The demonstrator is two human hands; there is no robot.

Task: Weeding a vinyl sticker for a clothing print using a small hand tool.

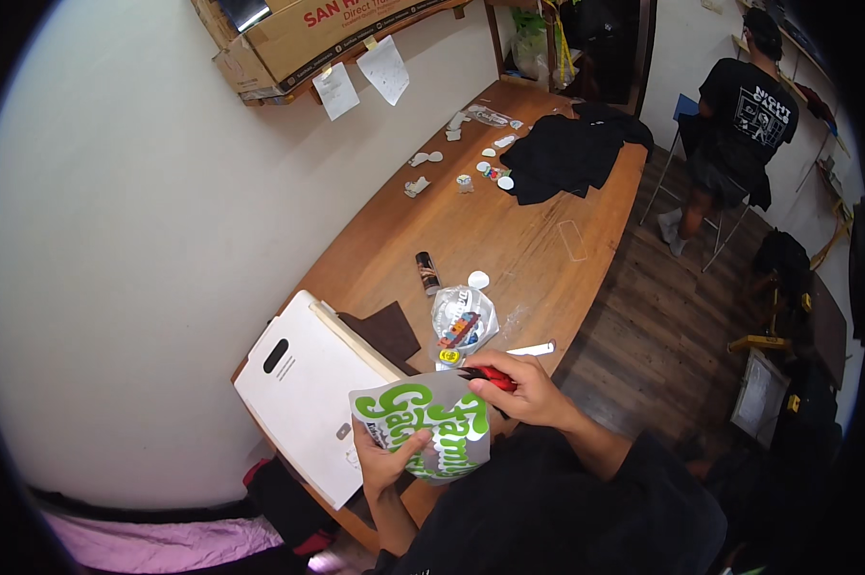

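My left hand (386,458) grips a grey sheet (469,448) with large green-and-white lettering, thumb on its face and fingers behind. The sheet is tilted up above the table's near end. My right hand (523,391) is closed around a red-and-black hand tool (495,377). Its dark pointed tip lies at the sheet's upper right edge, and most of its body is hidden by my fingers. Just beyond the sheet are a small yellow round piece (449,356) and a clear plastic wrapper (463,311) with colourful printed pieces in it.
A white flat-topped machine (298,383) stands left on the wooden table (538,254). Beyond are a dark cylindrical can (426,273), scattered white cut-outs (418,186) and black cloth (566,158). A cardboard box (308,43) sits on a shelf above. A person (744,115) sits far right.
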